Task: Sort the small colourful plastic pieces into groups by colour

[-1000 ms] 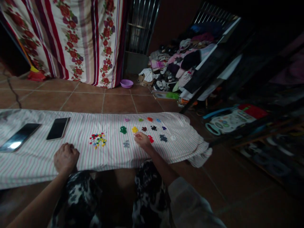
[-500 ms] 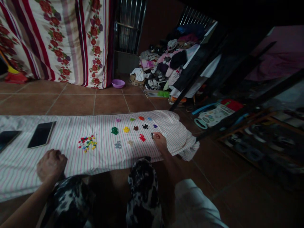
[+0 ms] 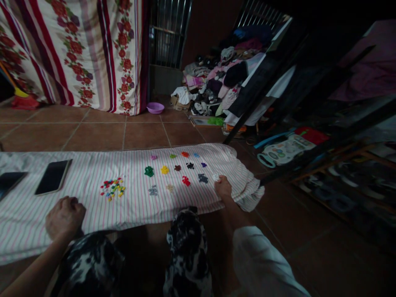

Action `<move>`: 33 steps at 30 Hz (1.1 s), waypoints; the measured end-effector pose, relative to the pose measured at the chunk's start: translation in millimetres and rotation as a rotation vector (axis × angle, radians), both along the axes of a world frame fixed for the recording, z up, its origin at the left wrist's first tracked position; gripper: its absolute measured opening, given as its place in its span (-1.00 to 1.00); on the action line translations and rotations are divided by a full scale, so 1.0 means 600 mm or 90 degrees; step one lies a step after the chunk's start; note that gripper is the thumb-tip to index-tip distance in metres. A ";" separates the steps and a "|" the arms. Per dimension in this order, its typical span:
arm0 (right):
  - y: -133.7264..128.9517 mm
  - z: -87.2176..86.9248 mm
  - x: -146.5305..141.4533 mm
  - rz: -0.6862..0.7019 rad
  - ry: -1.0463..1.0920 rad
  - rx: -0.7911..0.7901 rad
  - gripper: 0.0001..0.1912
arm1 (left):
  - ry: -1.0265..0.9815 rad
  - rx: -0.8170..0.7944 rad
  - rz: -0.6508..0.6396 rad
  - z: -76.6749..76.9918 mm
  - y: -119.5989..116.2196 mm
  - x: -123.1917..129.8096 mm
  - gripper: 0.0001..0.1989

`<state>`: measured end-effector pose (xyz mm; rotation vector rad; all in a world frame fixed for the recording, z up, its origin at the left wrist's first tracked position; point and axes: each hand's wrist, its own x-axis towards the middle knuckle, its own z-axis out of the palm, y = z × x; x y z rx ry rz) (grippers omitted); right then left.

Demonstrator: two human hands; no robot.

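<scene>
On a striped cloth [image 3: 136, 214] lie several small piles of tiny coloured pieces, grouped by colour. My right hand [image 3: 223, 187] reaches to the right end, fingertips pinched together at a small white pile [image 3: 215, 177]; what they hold, if anything, is too small to make out. Just left of it is a dark grey pile [image 3: 203, 178], then a red pile [image 3: 186, 180]. A mixed-colour pile [image 3: 113, 189] lies toward the left. My left hand [image 3: 65, 216] rests on the cloth near the front edge, fingers curled in, nearest the mixed pile; its grip is hidden.
A tablet-like dark-screened device [image 3: 53, 177] lies on the cloth, with another dark device [image 3: 10, 183] at the left edge. My knees in patterned fabric are below the front edge. A purple basin [image 3: 155, 108] and a clothes heap [image 3: 216, 78] are on the floor beyond.
My right hand has moved right, from the dark grey pile to the white one, uncovering the grey pieces. My left hand stays in place. The view has shifted slightly.
</scene>
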<state>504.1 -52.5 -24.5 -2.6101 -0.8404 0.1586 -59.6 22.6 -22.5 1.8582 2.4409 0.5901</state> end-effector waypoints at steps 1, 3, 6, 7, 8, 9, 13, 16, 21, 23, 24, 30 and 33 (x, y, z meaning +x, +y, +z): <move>0.003 0.001 0.000 0.009 -0.007 -0.009 -0.51 | 0.021 -0.004 0.006 0.000 0.000 0.001 -0.69; 0.008 0.001 0.003 0.031 -0.019 -0.016 -0.52 | 0.057 -0.011 0.018 0.001 -0.001 0.004 -0.69; 0.013 -0.001 0.011 0.047 -0.023 -0.023 -0.51 | 0.071 -0.028 0.017 0.003 0.000 0.005 -0.66; 0.014 -0.002 0.014 0.048 -0.022 -0.025 -0.51 | 0.072 -0.033 0.015 0.003 0.001 0.005 -0.66; 0.015 -0.003 0.017 0.048 -0.021 -0.026 -0.51 | 0.073 -0.038 0.016 0.004 0.001 0.005 -0.65; 0.017 -0.004 0.020 0.048 -0.022 -0.026 -0.51 | 0.074 -0.042 0.015 0.005 0.001 0.005 -0.65; 0.020 -0.008 0.027 0.044 -0.018 -0.013 -0.54 | 0.079 -0.066 0.015 0.010 0.003 0.006 -0.62; 0.018 -0.013 0.029 0.041 -0.010 0.008 -0.55 | 0.084 -0.070 0.017 0.012 0.003 0.008 -0.62; 0.017 -0.019 0.034 0.036 0.003 0.014 -0.49 | 0.092 -0.050 0.013 0.009 0.001 0.008 -0.62; 0.020 -0.019 0.036 0.029 0.011 0.005 -0.44 | 0.092 -0.054 0.008 0.007 0.002 0.006 -0.61; 0.023 -0.018 0.036 0.028 0.012 0.001 -0.42 | 0.090 -0.055 0.008 0.005 0.002 0.005 -0.61; 0.041 -0.008 0.033 0.072 -0.012 -0.024 -0.48 | 0.066 -0.050 0.016 -0.002 0.007 0.000 -0.65; 0.048 -0.004 0.031 0.074 -0.011 -0.044 -0.54 | 0.073 -0.060 0.019 0.000 0.007 0.001 -0.63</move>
